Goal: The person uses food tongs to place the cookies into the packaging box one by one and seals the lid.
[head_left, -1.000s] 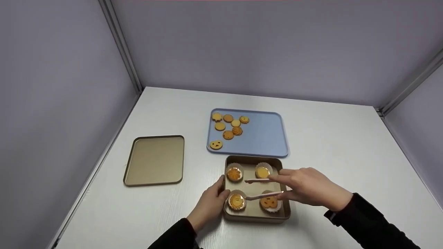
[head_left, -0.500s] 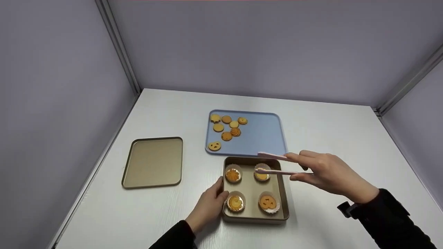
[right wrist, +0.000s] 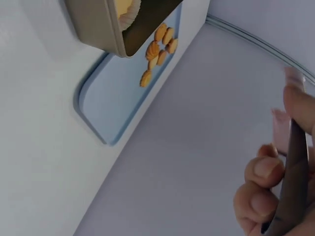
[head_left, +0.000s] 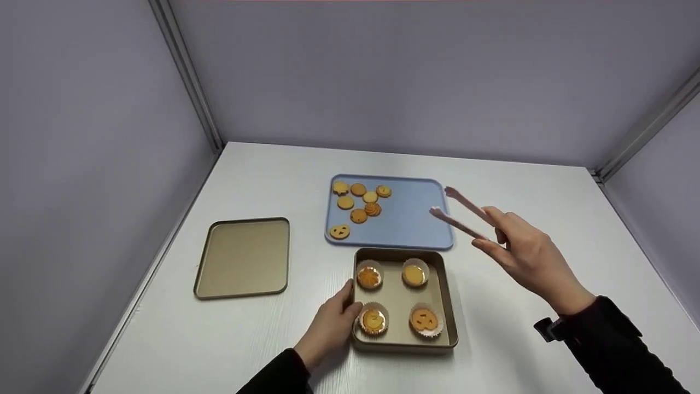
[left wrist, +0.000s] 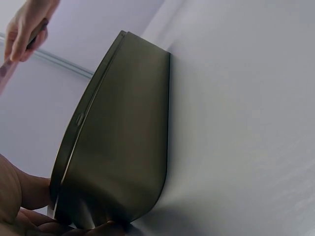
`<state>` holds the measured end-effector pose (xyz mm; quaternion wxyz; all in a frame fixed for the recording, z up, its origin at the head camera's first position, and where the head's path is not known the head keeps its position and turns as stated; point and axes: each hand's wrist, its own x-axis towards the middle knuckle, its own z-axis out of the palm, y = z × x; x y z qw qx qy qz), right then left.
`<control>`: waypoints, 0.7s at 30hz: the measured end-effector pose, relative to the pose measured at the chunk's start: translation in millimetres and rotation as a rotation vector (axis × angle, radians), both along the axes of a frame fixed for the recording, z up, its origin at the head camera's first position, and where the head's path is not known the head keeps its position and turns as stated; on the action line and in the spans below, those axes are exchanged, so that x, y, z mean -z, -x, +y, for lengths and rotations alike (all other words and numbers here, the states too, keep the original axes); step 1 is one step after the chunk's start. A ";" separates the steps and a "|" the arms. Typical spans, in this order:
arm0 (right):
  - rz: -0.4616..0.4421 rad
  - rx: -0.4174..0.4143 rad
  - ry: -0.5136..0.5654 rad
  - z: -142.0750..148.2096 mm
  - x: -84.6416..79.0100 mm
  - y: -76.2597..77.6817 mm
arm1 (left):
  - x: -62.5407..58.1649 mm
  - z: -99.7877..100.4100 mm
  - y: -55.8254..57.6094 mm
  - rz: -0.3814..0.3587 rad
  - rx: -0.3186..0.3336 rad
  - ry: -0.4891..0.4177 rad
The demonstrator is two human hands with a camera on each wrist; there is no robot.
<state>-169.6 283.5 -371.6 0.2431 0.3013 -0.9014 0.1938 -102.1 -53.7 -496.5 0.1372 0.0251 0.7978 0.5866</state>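
Observation:
My left hand (head_left: 329, 324) grips the left side of a gold square tin (head_left: 402, 348), thumb at its rim. Inside the tin, several cookies sit in paper cups, one near each corner; among them are a flower-shaped cookie (head_left: 369, 277) and a pretzel-shaped one (head_left: 424, 319). In the right hand (head_left: 522, 251), pink tongs (head_left: 458, 223) are held between thumb and fingers. Their two arms are spread apart with nothing between the tips, which overlap the right edge of a blue tray (head_left: 418, 213) in the head view. In the right wrist view the tongs (right wrist: 290, 182) show a dark inner side.
On the left half of the blue tray lie several loose cookies, including a swirled one (head_left: 373, 209) and a face-like one (head_left: 339, 231). A shallow gold lid (head_left: 242, 258) lies on the white table (head_left: 164, 328) at left. Grey panels (head_left: 404, 76) enclose the table.
The right hand has lifted the tongs away from over the tin, moving right and then farther back. The cookies in the tin have stayed put, as has the left hand.

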 end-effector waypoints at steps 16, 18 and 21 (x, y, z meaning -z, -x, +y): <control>-0.085 0.207 0.098 22.6 15.5 10.5 | -1.6 0.5 2.3 0.019 0.014 0.025; -0.113 0.220 0.093 24.8 17.5 11.8 | -1.6 0.6 2.1 0.018 0.011 0.025; -0.166 0.242 0.091 28.0 20.8 14.3 | -1.2 0.7 1.5 0.007 0.004 0.019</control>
